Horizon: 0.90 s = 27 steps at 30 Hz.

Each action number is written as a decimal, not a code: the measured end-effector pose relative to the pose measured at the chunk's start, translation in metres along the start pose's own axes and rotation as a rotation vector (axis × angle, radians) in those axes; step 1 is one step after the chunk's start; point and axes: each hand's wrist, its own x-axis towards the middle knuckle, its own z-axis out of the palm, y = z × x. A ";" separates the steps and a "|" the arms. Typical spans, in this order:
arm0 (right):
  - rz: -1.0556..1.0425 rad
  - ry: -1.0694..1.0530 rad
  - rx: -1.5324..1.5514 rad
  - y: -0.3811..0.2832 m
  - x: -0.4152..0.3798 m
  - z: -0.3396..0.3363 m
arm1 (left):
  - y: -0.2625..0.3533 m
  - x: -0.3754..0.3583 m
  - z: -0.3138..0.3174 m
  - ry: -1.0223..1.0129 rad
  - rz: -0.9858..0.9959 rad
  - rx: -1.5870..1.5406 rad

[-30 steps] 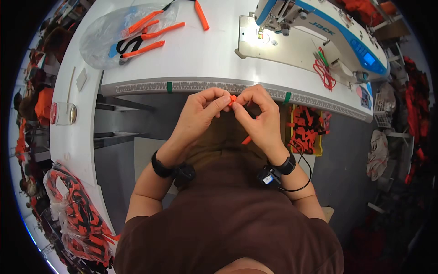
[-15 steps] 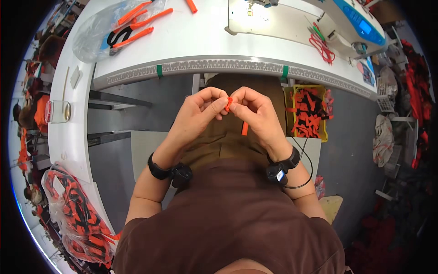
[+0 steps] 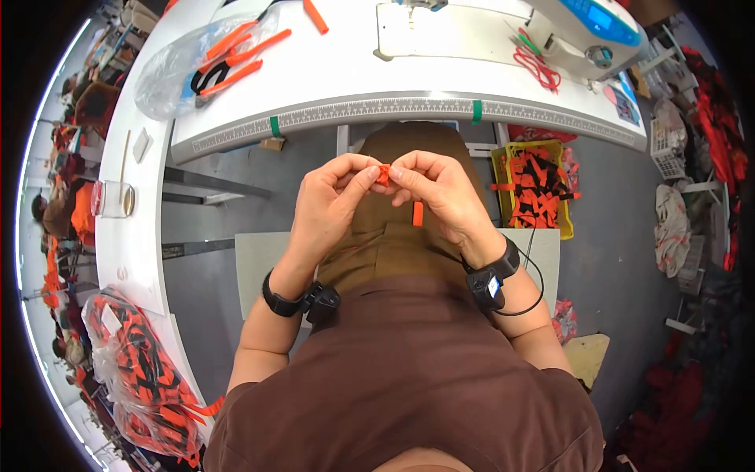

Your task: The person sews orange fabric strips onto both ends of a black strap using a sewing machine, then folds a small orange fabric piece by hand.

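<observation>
Above my lap, both hands pinch one small orange fabric strip (image 3: 383, 175) between thumbs and fingertips. My left hand (image 3: 334, 193) grips its left side, and my right hand (image 3: 432, 189) grips the right side. The strip looks bunched or folded where the fingertips meet; its exact shape is mostly hidden. Below my right hand hangs a flat orange end (image 3: 418, 213), which seems to belong to the same strip, though the fingers cover the link. Both hands are in front of the table's ruler edge (image 3: 377, 107), apart from it.
A sewing machine (image 3: 586, 31) stands at the table's right, with red cord (image 3: 537, 69) beside it. Orange and black straps (image 3: 236, 59) lie by a plastic bag at the left. A yellow crate (image 3: 568, 228) of scraps sits right of my legs. A filled bag (image 3: 138, 370) rests at lower left.
The view has shifted a little. My fingertips have moved slightly on the orange strip, which now shows as a wider bunched piece between them. Both hands keep their pinch.
</observation>
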 end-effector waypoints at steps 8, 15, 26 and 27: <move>0.124 0.047 -0.055 0.008 0.009 -0.023 | -0.013 0.006 0.013 0.074 0.099 0.214; 0.221 0.073 0.036 0.023 0.026 -0.036 | -0.036 0.021 0.004 0.049 0.065 0.234; 0.088 0.143 -0.157 0.025 0.049 -0.028 | -0.041 0.042 0.011 0.211 0.178 0.263; -0.003 0.227 -0.445 0.023 0.049 -0.025 | -0.044 0.043 0.011 0.210 0.174 0.266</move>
